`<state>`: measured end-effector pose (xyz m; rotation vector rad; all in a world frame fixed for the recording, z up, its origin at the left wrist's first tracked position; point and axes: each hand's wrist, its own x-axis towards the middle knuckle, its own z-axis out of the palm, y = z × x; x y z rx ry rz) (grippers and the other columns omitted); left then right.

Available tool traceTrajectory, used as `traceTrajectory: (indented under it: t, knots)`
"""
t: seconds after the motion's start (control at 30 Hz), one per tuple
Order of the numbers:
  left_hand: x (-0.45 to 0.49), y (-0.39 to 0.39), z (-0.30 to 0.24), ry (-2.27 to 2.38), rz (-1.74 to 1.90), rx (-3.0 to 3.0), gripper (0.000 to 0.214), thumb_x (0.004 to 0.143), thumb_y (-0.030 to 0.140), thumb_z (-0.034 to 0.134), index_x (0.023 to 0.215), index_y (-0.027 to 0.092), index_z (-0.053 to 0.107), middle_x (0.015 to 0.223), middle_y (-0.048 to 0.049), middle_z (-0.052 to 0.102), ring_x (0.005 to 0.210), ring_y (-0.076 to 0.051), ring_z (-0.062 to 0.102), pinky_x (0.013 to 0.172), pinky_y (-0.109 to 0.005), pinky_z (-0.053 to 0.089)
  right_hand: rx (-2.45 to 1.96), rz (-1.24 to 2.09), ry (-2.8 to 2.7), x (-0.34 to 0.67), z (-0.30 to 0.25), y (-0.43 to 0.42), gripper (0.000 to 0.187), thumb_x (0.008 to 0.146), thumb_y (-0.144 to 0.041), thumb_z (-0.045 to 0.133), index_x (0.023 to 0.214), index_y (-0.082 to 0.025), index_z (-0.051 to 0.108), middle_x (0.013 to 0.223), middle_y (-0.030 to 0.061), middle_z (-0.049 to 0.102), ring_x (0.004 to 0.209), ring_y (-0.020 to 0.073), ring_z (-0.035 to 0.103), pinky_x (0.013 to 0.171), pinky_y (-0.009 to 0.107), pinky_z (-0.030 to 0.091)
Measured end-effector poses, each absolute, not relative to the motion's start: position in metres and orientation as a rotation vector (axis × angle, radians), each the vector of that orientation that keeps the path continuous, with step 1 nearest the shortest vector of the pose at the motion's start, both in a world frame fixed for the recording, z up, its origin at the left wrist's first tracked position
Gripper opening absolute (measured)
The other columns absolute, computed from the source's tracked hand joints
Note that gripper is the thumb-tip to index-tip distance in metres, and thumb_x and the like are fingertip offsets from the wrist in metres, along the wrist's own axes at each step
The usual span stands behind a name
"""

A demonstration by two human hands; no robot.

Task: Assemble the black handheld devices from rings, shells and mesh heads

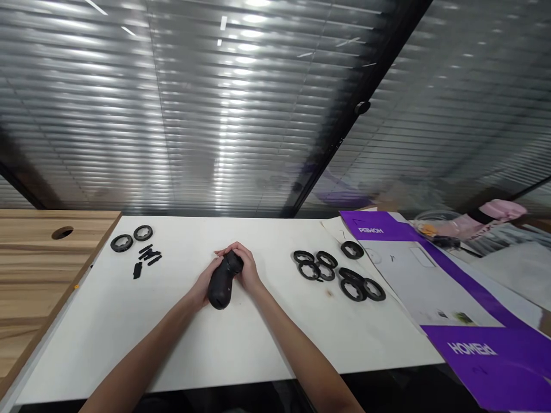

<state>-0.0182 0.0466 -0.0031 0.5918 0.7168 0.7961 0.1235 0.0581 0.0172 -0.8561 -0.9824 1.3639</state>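
Observation:
A black handheld device (221, 285) with a thick rounded body and a narrower bent head is held between my two hands over the middle of the white table. My left hand (205, 285) wraps its left side, with the fingers mostly hidden behind it. Around the head end closes my right hand (247, 265), its fingers curled over the far side. What the fingertips touch behind the device is hidden.
Several black rings (326, 259) lie on the table (172, 350) to the right. Two more rings (121, 243) and several small black strips (148, 252) are at the left. Purple-and-white packaging (430, 287) covers the right end. Behind stands a glass wall with blinds (193, 115).

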Motion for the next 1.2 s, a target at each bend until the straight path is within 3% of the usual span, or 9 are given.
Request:
traceTrajectory:
  t: [0.1,0.2,0.4,0.53,0.63,0.77,0.87,1.0,1.2]
  knots:
    - [-0.013,0.042,-0.003,0.713,0.944,0.62,0.046,0.091,0.051,0.079,0.125,0.022,0.067,0.112,-0.0049,0.069,0.101,-0.019,0.066,0.082,-0.024,0.053,-0.833,1.372,-0.969,0.123,0.019,0.056,0.029,0.086,-0.05,0.071,0.075,-0.026,0.061,0.08,0.0034,0.076,0.096,0.0297,0.075,0.099,0.044,0.053]
    - [-0.009,0.038,-0.001,0.702,1.01,0.653,0.053,0.087,0.055,0.083,0.128,0.026,0.068,0.121,-0.0039,0.066,0.112,-0.02,0.063,0.091,-0.025,0.052,-0.838,1.381,-0.998,0.123,0.024,0.054,0.039,0.084,-0.056,0.076,0.073,-0.027,0.053,0.079,0.0015,0.076,0.094,0.029,0.075,0.101,0.045,0.051]
    - [-0.012,0.034,0.003,0.672,0.918,0.64,0.085,0.079,0.078,0.077,0.142,0.023,0.059,0.107,-0.0072,0.067,0.08,-0.017,0.063,0.067,-0.026,0.051,-0.885,1.359,-1.049,0.127,0.028,0.055,0.041,0.08,-0.057,0.081,0.074,-0.027,0.054,0.086,0.0024,0.079,0.094,0.0285,0.074,0.098,0.043,0.051]
    - [-0.017,0.035,0.003,0.67,0.824,0.717,0.096,0.076,0.083,0.075,0.151,0.027,0.053,0.111,-0.0087,0.066,0.078,-0.018,0.063,0.062,-0.027,0.052,-0.903,1.391,-1.055,0.129,0.026,0.056,0.028,0.083,-0.051,0.074,0.081,-0.027,0.061,0.096,0.0036,0.082,0.094,0.0284,0.075,0.097,0.043,0.051]
    - [-0.02,0.037,0.0,0.728,0.793,0.762,0.085,0.08,0.083,0.071,0.146,0.03,0.058,0.125,-0.0094,0.063,0.088,-0.02,0.064,0.067,-0.027,0.055,-0.926,1.371,-1.143,0.132,0.026,0.057,0.021,0.084,-0.044,0.066,0.09,-0.025,0.073,0.106,0.0058,0.082,0.1,0.0294,0.074,0.099,0.044,0.051]
    - [-0.02,0.04,-0.001,0.754,0.761,0.732,0.08,0.087,0.084,0.061,0.143,0.028,0.055,0.115,-0.0093,0.065,0.078,-0.018,0.065,0.063,-0.028,0.055,-0.971,1.311,-1.223,0.135,0.028,0.057,0.029,0.081,-0.037,0.057,0.092,-0.023,0.081,0.112,0.0075,0.082,0.109,0.0308,0.071,0.101,0.043,0.05]
    - [-0.021,0.038,0.005,0.68,0.732,0.722,0.087,0.08,0.082,0.071,0.144,0.029,0.045,0.113,-0.0099,0.065,0.066,-0.02,0.069,0.059,-0.034,0.057,-0.981,1.285,-1.15,0.135,0.027,0.058,0.031,0.08,-0.039,0.057,0.092,-0.024,0.081,0.112,0.0077,0.081,0.11,0.032,0.072,0.101,0.044,0.051]
    - [-0.022,0.035,0.014,0.624,0.733,0.75,0.082,0.084,0.067,0.079,0.149,0.033,0.042,0.109,-0.0061,0.06,0.061,-0.015,0.063,0.046,-0.024,0.046,-0.937,1.359,-1.002,0.137,0.022,0.062,0.031,0.075,-0.042,0.061,0.091,-0.023,0.08,0.108,0.0089,0.082,0.104,0.0335,0.075,0.097,0.045,0.054]
    - [-0.024,0.036,0.015,0.751,0.813,0.852,0.058,0.086,0.055,0.08,0.135,0.03,0.059,0.117,-0.0068,0.057,0.083,-0.019,0.056,0.049,-0.022,0.042,-1.007,1.348,-1.086,0.14,0.019,0.065,0.033,0.076,-0.042,0.06,0.087,-0.021,0.083,0.104,0.0099,0.082,0.107,0.0325,0.071,0.102,0.044,0.051]
